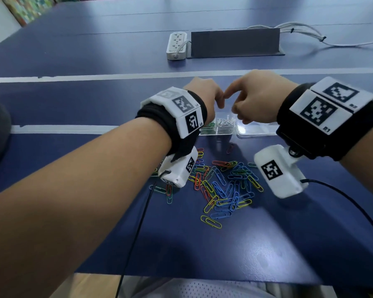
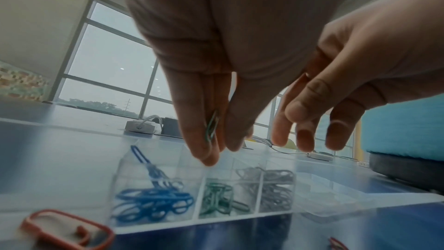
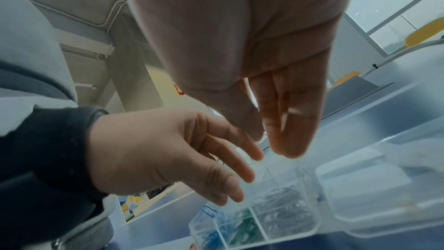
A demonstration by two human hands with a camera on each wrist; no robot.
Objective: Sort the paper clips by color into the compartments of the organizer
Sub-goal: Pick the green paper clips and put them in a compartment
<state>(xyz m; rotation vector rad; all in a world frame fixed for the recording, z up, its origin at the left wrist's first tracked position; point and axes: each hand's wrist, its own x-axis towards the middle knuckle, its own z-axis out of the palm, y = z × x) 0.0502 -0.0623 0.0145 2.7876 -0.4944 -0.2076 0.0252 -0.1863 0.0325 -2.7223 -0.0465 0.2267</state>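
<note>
A clear organizer (image 1: 224, 133) lies past a loose pile of coloured paper clips (image 1: 222, 183). In the left wrist view its compartments (image 2: 197, 221) hold blue clips (image 2: 153, 202), green clips (image 2: 218, 201) and silver clips (image 2: 276, 191). My left hand (image 2: 216, 151) hovers over the green compartment and pinches a green paper clip (image 2: 211, 126) between thumb and fingers. My right hand (image 1: 237, 112) hangs just to the right of it over the box. In the right wrist view my right hand (image 3: 276, 144) has straight fingers, and I see no clip in them.
The organizer's clear lid (image 1: 256, 130) lies to its right. A red clip (image 2: 67, 229) sits on the blue table in front of the box. A white power strip (image 1: 177, 46) and a grey stand (image 1: 235, 43) are farther back.
</note>
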